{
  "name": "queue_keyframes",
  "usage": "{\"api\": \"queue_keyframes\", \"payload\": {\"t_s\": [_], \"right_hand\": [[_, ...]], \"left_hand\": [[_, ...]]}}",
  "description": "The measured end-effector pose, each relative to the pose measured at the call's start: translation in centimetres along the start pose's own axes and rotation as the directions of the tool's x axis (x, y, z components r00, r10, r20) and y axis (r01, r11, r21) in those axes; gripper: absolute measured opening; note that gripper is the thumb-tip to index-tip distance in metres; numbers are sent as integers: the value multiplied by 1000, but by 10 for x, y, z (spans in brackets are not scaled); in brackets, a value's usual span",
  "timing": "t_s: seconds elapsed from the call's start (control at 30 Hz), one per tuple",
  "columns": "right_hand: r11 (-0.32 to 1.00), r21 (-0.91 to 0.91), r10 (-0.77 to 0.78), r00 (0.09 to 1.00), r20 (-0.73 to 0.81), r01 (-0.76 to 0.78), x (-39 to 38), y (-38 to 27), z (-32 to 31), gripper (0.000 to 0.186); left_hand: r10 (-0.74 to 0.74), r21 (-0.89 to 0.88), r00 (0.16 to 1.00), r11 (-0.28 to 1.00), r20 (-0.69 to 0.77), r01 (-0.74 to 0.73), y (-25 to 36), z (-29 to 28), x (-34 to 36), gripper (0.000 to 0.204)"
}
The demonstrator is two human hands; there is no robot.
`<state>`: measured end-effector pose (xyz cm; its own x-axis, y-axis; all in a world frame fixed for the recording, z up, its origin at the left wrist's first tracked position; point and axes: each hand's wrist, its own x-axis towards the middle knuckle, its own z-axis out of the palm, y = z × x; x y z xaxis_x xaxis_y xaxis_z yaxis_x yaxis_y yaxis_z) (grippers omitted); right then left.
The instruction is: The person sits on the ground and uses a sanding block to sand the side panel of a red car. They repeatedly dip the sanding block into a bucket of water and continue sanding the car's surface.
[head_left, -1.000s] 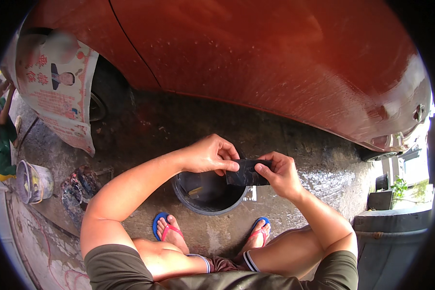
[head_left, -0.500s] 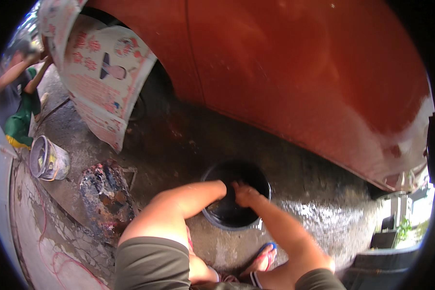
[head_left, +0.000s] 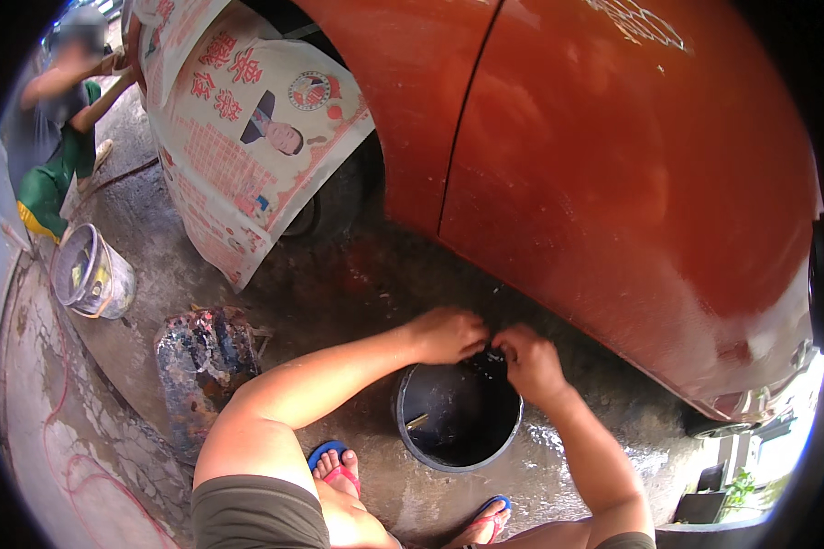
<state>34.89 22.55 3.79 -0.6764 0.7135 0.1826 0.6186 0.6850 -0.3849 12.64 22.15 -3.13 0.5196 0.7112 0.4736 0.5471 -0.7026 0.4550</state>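
Observation:
My left hand (head_left: 449, 335) and my right hand (head_left: 531, 364) are raised close together above the far rim of a black bucket (head_left: 460, 465). The fingers of both are curled in, and a small dark thing seems to lie between them, too hidden to name. Water stands in the bucket, with a small yellowish piece (head_left: 417, 422) against its left inner side. Just beyond my hands is the lower edge of a red car body (head_left: 613, 210), its paint dull in places and glossy in others.
Printed paper (head_left: 220, 165) covers the wheel arch at the upper left. Another person (head_left: 50, 119) crouches at the far left, hands raised to the car. A stained white bucket (head_left: 114, 284) and a paint-crusted stool (head_left: 201, 366) stand left on wet concrete. A thin red hose (head_left: 59, 403) trails along the left.
Both my hands have come up out of the black bucket to above its far rim and closer together. The view has shifted, showing more of the car's side and my left foot.

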Motion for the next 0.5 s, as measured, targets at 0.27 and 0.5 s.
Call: {"api": "queue_keyframes", "payload": {"t_s": [0.27,0.5], "right_hand": [[709,-518,-687,635,-353,478,150,-126,-138,30],[520,-797,-821,438,-366,308,218,-163,-163,21]], "left_hand": [[-76,16,734,993,-675,117,-28,-76,29,32],[-42,277,700,900,-712,336,-59,-95,9,71]]}}
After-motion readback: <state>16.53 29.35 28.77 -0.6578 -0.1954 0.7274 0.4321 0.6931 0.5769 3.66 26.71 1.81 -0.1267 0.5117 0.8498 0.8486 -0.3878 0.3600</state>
